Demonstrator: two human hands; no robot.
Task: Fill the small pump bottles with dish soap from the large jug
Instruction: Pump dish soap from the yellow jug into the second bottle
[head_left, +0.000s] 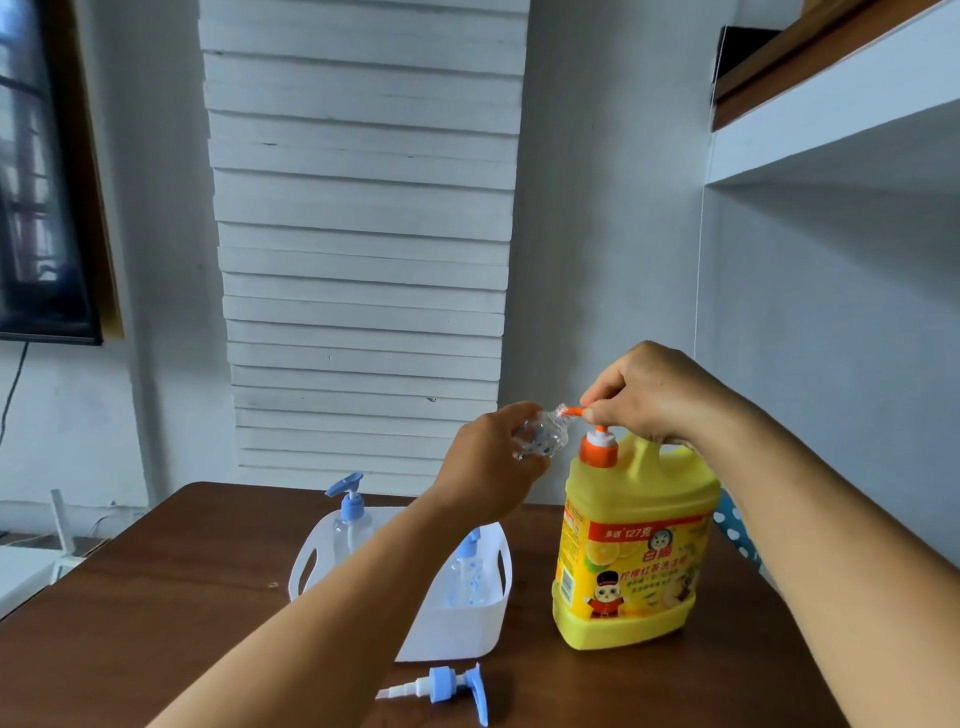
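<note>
At the jug's spout, left hand grips a clear bottle; right hand pinches the pump.

**Two bare forearms and hands, seen from the wearer's head**

Both arms are uncovered from the bottom frame edge to the fingertips; any sleeve would lie outside the picture. The left hand and right hand wear no gloves, and no rings, watch or bracelet appear to be worn, though the finger detail is soft. Fingernails look short and unpainted.
</note>
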